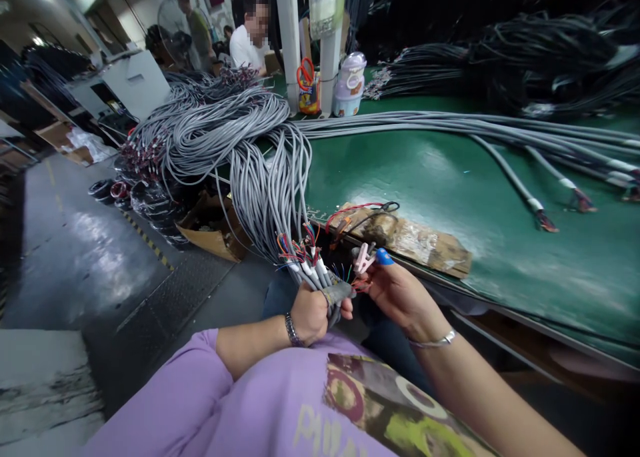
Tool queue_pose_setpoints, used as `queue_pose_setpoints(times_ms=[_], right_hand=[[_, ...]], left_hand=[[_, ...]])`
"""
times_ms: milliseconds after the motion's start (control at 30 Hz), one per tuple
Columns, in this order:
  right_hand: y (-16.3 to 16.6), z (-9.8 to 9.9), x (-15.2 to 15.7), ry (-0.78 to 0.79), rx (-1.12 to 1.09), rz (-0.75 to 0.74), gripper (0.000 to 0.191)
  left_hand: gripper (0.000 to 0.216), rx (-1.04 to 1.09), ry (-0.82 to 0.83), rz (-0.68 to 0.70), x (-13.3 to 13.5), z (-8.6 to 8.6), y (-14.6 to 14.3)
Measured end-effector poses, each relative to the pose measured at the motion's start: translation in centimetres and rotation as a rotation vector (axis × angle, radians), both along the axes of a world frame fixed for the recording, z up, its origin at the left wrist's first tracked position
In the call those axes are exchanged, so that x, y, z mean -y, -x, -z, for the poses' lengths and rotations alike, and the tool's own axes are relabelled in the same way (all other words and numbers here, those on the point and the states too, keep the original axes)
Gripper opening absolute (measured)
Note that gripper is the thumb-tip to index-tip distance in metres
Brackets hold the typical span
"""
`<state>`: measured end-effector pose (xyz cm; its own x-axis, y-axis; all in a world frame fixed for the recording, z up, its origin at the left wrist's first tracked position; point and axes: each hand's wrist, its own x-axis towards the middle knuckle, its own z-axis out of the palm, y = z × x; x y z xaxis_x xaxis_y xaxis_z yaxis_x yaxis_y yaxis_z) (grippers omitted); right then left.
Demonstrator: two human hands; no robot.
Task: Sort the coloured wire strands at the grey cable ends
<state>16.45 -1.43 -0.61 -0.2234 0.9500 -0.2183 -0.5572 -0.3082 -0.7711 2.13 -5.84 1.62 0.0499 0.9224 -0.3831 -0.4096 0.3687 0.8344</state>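
My left hand (313, 310) is closed around a cluster of grey cables (313, 274) in front of my body. A grey cover wraps one of its fingers. Stripped cable ends with thin coloured wires (300, 247) fan out above that fist. Just to the right, my right hand (397, 290) has a blue cover on its thumb tip and pinches a small pale pink clip (364, 259). Reddish wire ends (361, 284) show beside its fingers; whether they are gripped too is hidden.
A large heap of grey cables (225, 127) hangs over the edge of the green table (400, 167). A tape-wrapped wooden block (420, 240) lies by that edge. Orange-handled scissors (305, 74) and a lilac container (350, 84) stand behind. A person (250, 37) sits beyond.
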Motion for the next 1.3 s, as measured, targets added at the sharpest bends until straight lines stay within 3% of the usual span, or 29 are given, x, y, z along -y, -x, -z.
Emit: queue_pose_setpoints(times_ms=[133,333,600,667,833,1033,1200,1300], right_hand=[[0.8,0.5,0.1,-0.147,0.099,0.171,0.038],[1.1,0.2,-0.5,0.048,-0.044,0.048,0.048],[1.5,-0.1,-0.5,0.109,-0.125,0.136,0.038],[1.3,0.0,-0.3,0.093,-0.124,0.087,0.043],[-0.6,-0.3,0.5,0.048,-0.019,-0.219,0.056],[-2.2,-1.5,0.8,-0.019,0.273,-0.337,0.033],[-1.8,-2.5,0.9,-0.176,0.385,-0.507,0.031],[-1.3,-2.6,1.1,-0.219,0.484,-0.524,0.033]], left_hand=[[0.041,0.020,0.018,-0.002,-0.5,-0.9,-0.3],[0.040,-0.004,0.026,-0.007,-1.0,-0.6,-0.6],[0.036,-0.020,-0.012,0.013,-1.0,0.3,-0.5],[0.038,-0.025,-0.020,0.017,-0.9,0.3,-0.4],[0.041,-0.054,-0.049,0.056,-0.5,1.0,0.1],[0.041,-0.087,-0.053,0.142,0.1,2.2,0.5],[0.040,-0.115,-0.067,0.364,0.0,1.4,0.8],[0.039,-0.164,-0.050,0.497,-0.1,0.8,1.1]])
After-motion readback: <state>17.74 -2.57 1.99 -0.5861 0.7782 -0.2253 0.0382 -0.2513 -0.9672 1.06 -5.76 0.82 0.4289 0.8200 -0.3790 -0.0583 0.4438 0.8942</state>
